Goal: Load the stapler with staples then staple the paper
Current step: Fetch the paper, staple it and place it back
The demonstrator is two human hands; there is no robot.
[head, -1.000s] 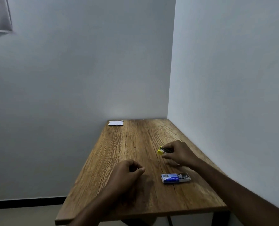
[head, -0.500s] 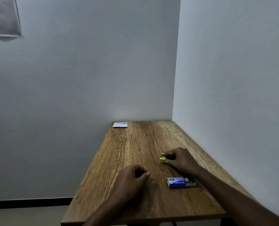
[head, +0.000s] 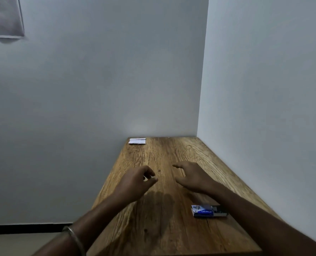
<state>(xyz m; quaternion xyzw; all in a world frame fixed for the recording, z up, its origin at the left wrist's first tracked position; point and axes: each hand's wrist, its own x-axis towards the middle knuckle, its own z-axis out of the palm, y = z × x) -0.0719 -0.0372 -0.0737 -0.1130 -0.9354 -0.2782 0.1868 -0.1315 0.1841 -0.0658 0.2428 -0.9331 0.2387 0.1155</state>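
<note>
My right hand (head: 194, 177) hovers palm down over the middle of the wooden table (head: 153, 228), thumb pointing left and fingers curved downward. The small yellow stapler is not visible; it may lie hidden under this hand. My left hand (head: 137, 182) hangs beside it, to the left, fingers loosely curled with nothing seen in them. A blue staple box (head: 208, 211), slid partly open, lies near the table's right front, just below my right forearm. The white paper (head: 137, 141), a small folded stack, rests in the far left corner of the table.
The table stands in a room corner, with grey walls along its far and right edges. Its left and near edges drop off to the floor. A metal bangle (head: 74, 237) circles my left wrist.
Both hands have lifted and moved forward over the table. My right hand covered the yellow stapler before; the stapler no longer shows. The view has tilted slightly.
</note>
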